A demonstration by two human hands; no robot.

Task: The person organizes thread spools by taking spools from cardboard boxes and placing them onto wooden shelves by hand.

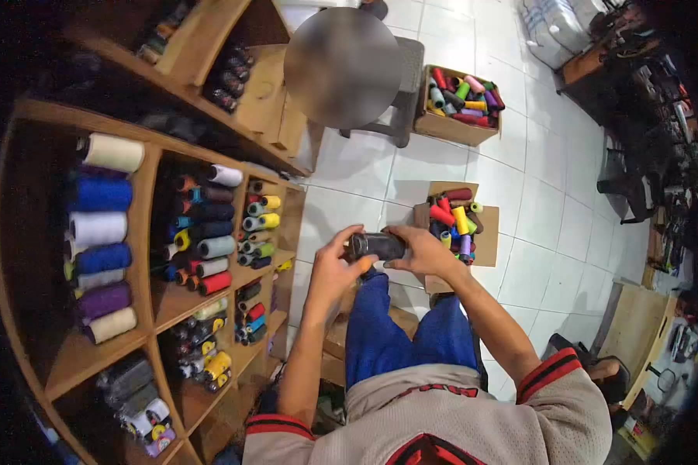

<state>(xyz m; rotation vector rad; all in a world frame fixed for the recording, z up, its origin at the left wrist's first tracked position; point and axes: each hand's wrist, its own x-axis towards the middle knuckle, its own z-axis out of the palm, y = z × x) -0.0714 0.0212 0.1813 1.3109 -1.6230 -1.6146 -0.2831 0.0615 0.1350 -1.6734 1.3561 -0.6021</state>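
In the head view, you hold a dark spool (pixel 380 246) in the air, lying sideways between your hands, just beyond your knees. Your left hand (pixel 335 265) pinches its left end between thumb and curled fingers; your right hand (pixel 425 251) pinches the other end. Near your right wrist, on the tiled floor (pixel 512 186), an open box (pixel 486 232) holds loose spools of many colours; a second filled box (pixel 451 130) stands farther off. To your left, a wooden shelf (pixel 146 260) has rows of spools lying in its compartments. The step in hand seems to be handling or checking this one spool. A next move would call for a firm hold by one hand before the other lets go; whether anything sits under the spool's underside, you cannot tell.
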